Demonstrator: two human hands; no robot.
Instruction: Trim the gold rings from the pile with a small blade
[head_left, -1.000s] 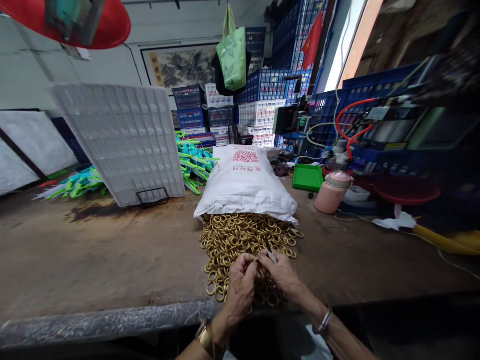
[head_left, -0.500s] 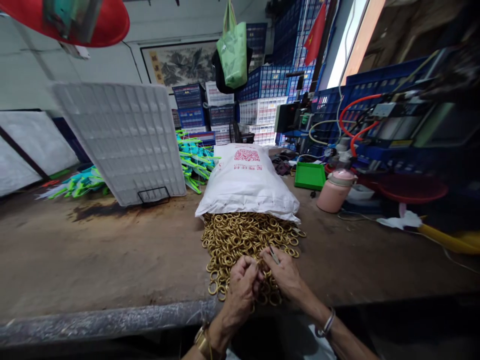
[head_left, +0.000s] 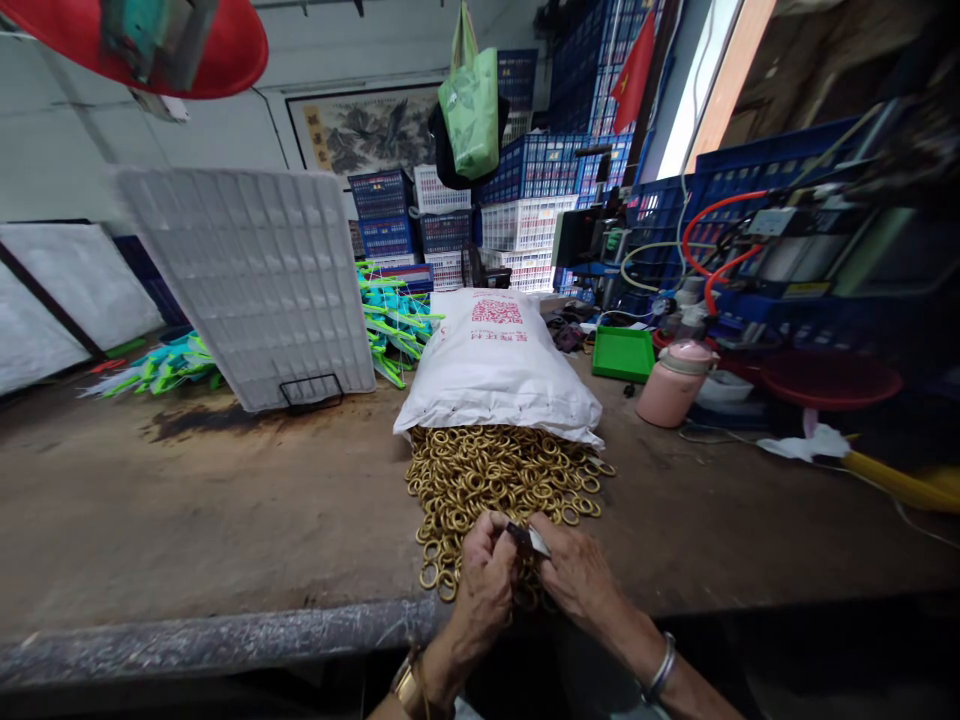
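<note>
At the near edge of the worn brown surface [head_left: 225, 520], the left hand [head_left: 487, 585] and right hand [head_left: 576, 575] meet. Both are curled nearly closed, fingertips pinching a small dark tool [head_left: 525, 538] with a pale end. They rest on the near fringe of a heap of brass-coloured rings [head_left: 495, 475]. Half a second earlier the tool stood upright in the right hand alone; now it lies flatter between both. Beyond, the rings spill from a white woven sack [head_left: 499, 370]. A gridded white plastic tray [head_left: 247, 285] leans at far left.
</note>
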